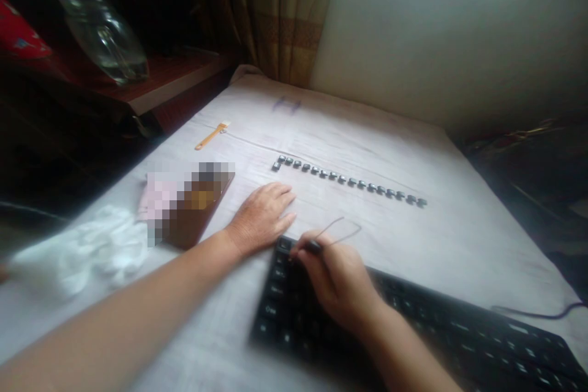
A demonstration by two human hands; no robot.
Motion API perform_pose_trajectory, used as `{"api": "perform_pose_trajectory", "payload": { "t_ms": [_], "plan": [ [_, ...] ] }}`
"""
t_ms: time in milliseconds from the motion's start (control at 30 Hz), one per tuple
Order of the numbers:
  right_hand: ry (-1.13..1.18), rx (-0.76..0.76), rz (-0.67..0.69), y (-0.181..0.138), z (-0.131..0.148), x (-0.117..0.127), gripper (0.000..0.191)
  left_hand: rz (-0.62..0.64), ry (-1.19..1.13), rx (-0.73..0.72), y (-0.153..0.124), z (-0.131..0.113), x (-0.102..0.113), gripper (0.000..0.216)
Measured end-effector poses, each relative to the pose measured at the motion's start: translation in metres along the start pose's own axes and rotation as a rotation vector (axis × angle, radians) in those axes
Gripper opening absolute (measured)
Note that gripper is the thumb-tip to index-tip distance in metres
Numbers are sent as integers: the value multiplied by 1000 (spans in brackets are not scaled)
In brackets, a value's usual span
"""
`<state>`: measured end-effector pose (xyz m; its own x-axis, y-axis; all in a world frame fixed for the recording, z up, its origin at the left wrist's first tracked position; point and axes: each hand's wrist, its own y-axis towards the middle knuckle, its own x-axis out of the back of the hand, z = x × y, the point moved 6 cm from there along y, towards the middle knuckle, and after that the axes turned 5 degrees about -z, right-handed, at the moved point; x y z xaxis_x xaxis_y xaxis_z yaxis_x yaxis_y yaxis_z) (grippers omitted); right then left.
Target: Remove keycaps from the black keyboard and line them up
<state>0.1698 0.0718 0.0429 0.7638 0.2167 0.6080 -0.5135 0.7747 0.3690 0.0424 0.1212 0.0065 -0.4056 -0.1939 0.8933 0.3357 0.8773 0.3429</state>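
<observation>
A black keyboard [463,324] lies on the white cloth at the front right. My right hand [337,269] is closed over its far left corner, gripping a wire keycap puller [315,246] by a small dark part; its thin wire loop sticks out past the fingers. The fingertips are at the top-left keys, and my hand hides part of the keyboard. My left hand [264,214] rests flat on the cloth just beyond that corner, fingers stretched out and holding nothing. Beyond both hands, several loose dark keycaps [342,179] form a long slanting row.
A small brush [212,136] with a yellow handle lies at the back left. Nearer are a brown, partly blurred-out flat object [202,226] and a crumpled white cloth [101,251]. A glass jar [110,43] stands on a wooden surface. A cable [537,315] runs off right.
</observation>
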Motion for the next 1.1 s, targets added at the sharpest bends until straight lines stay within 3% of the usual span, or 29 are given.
{"api": "perform_pose_trajectory", "payload": {
  "t_ms": [200,333,433,633,833,1100],
  "plan": [
    [111,-174,-29,-2,-9,1,8,4,-1,11,0,0,-1,35],
    [384,-314,-186,-1,-19,9,13,-14,0,6,-1,1,-2,35],
    [461,-368,-293,0,-26,14,16,-53,-51,-12,-1,2,-1,33],
    [407,-331,-451,0,-33,24,19,-242,-370,-13,2,-1,23,13],
    [274,-257,-498,-1,-28,32,8,-23,-666,-115,0,-22,25,21],
    [179,-107,-484,-1,-18,30,7,39,-757,-19,-1,-23,19,12]
  ]
}}
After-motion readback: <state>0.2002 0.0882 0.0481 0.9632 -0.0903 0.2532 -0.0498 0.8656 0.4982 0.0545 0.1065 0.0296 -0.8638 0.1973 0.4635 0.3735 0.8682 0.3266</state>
